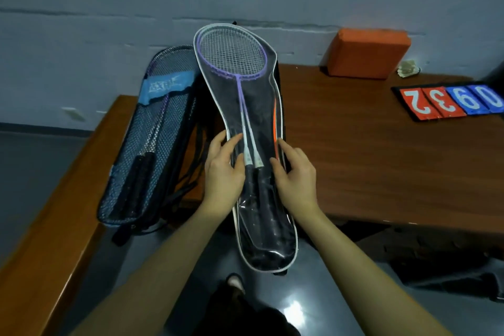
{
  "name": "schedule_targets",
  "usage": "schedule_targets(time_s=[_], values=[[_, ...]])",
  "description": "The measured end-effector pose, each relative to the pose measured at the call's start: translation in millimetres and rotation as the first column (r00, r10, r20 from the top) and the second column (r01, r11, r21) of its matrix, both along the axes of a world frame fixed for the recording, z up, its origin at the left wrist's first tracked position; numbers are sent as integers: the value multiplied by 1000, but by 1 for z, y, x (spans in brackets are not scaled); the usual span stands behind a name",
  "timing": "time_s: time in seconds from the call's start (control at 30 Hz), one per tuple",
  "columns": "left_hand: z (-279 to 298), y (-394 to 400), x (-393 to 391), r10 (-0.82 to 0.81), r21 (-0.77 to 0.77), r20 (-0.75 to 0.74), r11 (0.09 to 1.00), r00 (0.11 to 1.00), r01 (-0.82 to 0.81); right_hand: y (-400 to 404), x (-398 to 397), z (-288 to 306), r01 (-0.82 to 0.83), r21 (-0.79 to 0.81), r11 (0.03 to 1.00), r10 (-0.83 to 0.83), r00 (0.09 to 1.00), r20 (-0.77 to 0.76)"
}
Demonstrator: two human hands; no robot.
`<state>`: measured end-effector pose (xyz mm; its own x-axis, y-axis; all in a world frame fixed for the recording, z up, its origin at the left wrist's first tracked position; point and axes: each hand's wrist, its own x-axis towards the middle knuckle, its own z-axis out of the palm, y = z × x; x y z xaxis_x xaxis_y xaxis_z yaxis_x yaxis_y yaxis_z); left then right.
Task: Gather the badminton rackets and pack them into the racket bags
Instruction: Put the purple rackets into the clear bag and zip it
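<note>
A clear plastic racket bag with white piping lies lengthwise over a black bag at the table corner. Inside it are two purple-framed rackets, heads at the far end, black grips toward me. My left hand presses on the bag's left edge beside the racket shafts. My right hand grips the bag's right edge at the same height. To the left, a blue mesh racket bag holds more rackets with black grips.
A brown wooden table runs right, a second one runs along the left. An orange block stands against the wall. A flip scoreboard lies at far right. Dark floor and my foot show below.
</note>
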<state>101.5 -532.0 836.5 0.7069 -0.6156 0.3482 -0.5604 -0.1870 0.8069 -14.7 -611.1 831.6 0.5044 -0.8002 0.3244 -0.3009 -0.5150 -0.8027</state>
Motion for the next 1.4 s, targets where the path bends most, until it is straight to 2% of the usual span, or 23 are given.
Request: schedule_targets(time_s=[0.23, 0.5, 0.63, 0.73, 0.93, 1.1, 1.27, 1.4], values=[[38, 27, 62, 70, -14, 102, 998, 992, -69, 20, 65, 32, -61, -60, 996, 67, 992, 107], [35, 59, 187, 29, 35, 94, 999, 995, -32, 54, 187, 26, -41, -46, 998, 44, 996, 72], [18, 79, 250, -40, 83, 56, 996, 998, 36, 82, 242, 10, 36, 51, 998, -40, 995, 87], [4, 90, 283, -98, 149, -10, 984, 995, 98, 98, 269, -1, 95, 136, 986, -97, 995, 9], [-25, 105, 298, -102, 186, -172, 973, 980, 134, 106, 290, -11, 174, 256, 951, -154, 983, -96], [-36, 100, 306, -121, 224, -179, 961, 976, 160, 87, 300, -14, 175, 285, 942, -131, 977, -168], [-42, 98, 311, -92, 230, -171, 964, 981, 130, 86, 303, -21, 126, 296, 947, -74, 981, -179], [-54, 111, 309, -108, 317, -169, 935, 980, 158, 95, 291, -38, 129, 275, 953, -63, 970, -236]])
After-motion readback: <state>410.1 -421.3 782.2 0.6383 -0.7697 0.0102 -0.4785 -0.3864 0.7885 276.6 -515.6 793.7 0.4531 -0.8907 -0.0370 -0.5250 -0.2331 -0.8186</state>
